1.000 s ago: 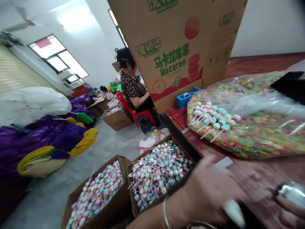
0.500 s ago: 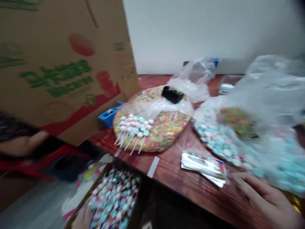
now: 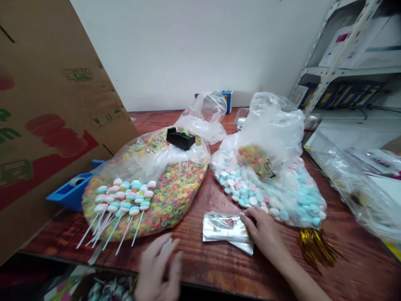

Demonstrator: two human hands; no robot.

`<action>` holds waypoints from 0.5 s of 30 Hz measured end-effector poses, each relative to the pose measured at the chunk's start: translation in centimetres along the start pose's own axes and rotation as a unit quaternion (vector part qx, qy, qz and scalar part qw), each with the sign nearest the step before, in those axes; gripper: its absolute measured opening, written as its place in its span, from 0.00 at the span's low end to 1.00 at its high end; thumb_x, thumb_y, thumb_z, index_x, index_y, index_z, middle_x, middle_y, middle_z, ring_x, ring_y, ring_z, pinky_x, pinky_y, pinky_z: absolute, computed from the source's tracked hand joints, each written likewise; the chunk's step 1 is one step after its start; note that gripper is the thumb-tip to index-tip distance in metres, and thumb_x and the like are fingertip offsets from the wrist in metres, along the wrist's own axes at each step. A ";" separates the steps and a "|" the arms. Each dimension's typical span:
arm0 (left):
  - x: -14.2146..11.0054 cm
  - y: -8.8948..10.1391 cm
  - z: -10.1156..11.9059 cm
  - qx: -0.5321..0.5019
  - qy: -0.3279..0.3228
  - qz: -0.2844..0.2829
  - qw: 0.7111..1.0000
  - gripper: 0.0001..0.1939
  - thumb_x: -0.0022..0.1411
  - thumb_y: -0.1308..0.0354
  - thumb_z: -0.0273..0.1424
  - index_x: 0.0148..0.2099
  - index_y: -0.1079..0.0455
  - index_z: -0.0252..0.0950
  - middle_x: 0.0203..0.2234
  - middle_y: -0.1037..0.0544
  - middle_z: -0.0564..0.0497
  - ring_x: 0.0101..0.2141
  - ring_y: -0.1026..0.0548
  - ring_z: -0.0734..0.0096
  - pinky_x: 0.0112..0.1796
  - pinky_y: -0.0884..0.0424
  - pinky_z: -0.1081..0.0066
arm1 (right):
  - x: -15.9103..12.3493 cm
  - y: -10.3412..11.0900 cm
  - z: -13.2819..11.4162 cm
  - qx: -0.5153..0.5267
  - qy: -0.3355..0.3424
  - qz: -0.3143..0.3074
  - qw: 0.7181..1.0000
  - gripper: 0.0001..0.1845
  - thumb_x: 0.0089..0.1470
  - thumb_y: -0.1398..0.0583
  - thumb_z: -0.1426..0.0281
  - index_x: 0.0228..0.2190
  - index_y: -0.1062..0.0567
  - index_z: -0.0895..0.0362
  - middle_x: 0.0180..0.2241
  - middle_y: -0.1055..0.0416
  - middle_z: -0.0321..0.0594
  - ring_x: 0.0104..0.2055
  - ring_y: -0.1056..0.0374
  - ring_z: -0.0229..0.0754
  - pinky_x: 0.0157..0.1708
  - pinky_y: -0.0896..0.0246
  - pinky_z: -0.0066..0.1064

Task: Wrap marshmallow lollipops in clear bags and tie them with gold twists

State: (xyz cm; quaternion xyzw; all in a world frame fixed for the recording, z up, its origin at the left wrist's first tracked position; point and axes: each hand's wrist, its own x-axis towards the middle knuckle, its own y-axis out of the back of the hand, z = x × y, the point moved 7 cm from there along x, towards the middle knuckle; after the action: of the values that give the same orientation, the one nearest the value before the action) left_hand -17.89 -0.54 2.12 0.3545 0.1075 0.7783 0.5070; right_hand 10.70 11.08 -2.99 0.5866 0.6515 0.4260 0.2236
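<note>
Foil packets [image 3: 226, 232] lie just beside the sweets bag [image 3: 266, 192], touched by the right hand [image 3: 266, 234], pinch unclear; left hand [image 3: 158, 267] hovers spread near the table edge [image 3: 200, 267]; a hurried swipe could scatter the slippery packets.

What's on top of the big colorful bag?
A black tape dispenser and macaron lollipops lie on the bag. The rings right beneath them are covered, so I can't see those.

We see rainbow-coloured cereal rings [image 3: 169, 196] in the left bag, pastel pink, white and blue candies [image 3: 275, 200] in the right bag, near silver wrappers [image 3: 224, 228] with colourful print, gold tinsel ties [image 3: 316, 248] to the right, and streaky red-brown wood [image 3: 200, 267].
</note>
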 end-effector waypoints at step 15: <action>-0.3 -16.1 3.5 -0.272 0.157 -0.179 0.932 0.21 0.51 0.35 0.37 0.49 0.26 0.41 0.45 0.23 0.39 0.47 0.27 0.49 0.49 0.33 0.51 | -1.2 9.6 -0.7 0.075 -0.018 0.173 0.982 0.12 0.62 0.46 0.67 0.44 0.27 0.54 0.34 0.25 0.41 0.35 0.31 0.45 0.37 0.39 0.34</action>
State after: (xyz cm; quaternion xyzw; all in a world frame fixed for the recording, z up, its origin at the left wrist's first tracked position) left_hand -3.97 5.97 -3.96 0.0512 0.0320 0.7200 0.6913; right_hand 15.88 9.27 5.04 0.7134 0.5661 0.3971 0.1137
